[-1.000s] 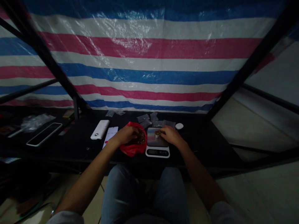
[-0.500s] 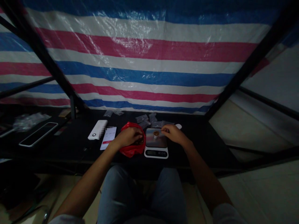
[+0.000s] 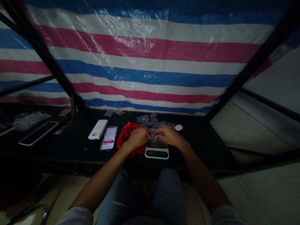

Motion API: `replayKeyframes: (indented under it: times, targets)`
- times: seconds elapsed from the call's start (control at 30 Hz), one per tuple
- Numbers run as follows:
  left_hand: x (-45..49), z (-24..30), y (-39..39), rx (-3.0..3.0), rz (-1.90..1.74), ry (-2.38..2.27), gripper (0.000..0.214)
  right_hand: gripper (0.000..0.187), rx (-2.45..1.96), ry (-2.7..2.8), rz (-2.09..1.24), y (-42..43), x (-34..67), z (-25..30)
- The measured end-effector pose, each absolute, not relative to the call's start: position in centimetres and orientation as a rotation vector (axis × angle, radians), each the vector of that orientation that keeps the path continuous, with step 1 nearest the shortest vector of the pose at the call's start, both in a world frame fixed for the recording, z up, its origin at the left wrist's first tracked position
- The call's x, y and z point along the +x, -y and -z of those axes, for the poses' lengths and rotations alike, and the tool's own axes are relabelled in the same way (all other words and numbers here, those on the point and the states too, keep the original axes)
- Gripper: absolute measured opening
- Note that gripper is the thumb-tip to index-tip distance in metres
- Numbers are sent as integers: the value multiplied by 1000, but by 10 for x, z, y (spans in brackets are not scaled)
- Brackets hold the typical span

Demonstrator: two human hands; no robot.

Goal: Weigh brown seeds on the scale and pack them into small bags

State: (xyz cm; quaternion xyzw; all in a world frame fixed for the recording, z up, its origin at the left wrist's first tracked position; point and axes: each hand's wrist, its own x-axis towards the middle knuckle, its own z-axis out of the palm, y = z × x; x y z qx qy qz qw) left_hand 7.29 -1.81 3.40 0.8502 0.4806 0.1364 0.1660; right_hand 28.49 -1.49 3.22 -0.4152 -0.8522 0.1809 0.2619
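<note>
You seem to be mid-weighing, left hand (image 3: 140,136) and right hand (image 3: 169,135) close together over the scale (image 3: 157,153), fingers curled, any grip impossible to tell; next calls for light placing

Left fingers (image 3: 147,133) face right fingers (image 3: 161,131) above the scale (image 3: 157,153).

A striped sheet (image 3: 150,50) hangs behind, probably, a power bank (image 3: 97,128).
</note>
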Motion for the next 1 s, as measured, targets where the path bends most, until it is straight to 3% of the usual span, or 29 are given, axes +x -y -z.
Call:
replayKeyframes:
  times: [0.73,1.0]
  targets:
    - [85,-33,20,2348,-434,-1447,21,10,-1121,2248,-560,18,292,-40]
    - [85,-31,3,2409,-252,-1506,29,16,-1329,2122,-582,-33,322,-16]
